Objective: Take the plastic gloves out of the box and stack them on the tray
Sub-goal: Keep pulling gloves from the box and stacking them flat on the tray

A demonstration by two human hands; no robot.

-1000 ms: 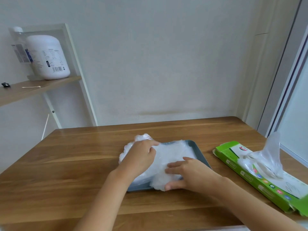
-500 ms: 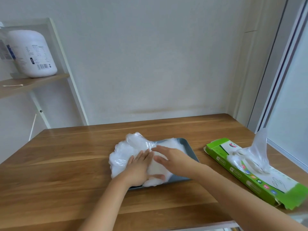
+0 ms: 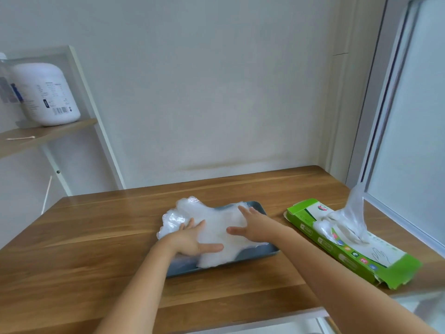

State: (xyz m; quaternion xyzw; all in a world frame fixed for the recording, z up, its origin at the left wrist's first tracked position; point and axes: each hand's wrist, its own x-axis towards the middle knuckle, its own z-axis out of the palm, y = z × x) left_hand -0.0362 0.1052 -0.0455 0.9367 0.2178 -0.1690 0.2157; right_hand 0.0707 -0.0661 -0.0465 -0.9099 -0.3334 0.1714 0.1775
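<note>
Because the plastic gloves are thin, soft and very light, I think they will slip and puff up, so it is best to pinch one by its wide cuff end and then press it flat. The white, crinkly pile lies on the tray, and some of it spills over the tray's left edge. The left hand lies flat on the pile at the tray's near left part, fingers straight, holding nothing. The right hand also presses flat on the pile, toward the tray's right side, fingers spread out and gripping nothing. The tray is grey-blue, smooth and hard, a long shape with round corners and a low rim. Right of the tray lies the green cardboard box, with one clear glove poking up from its slot. Under the tray is a brown wooden table.
</note>
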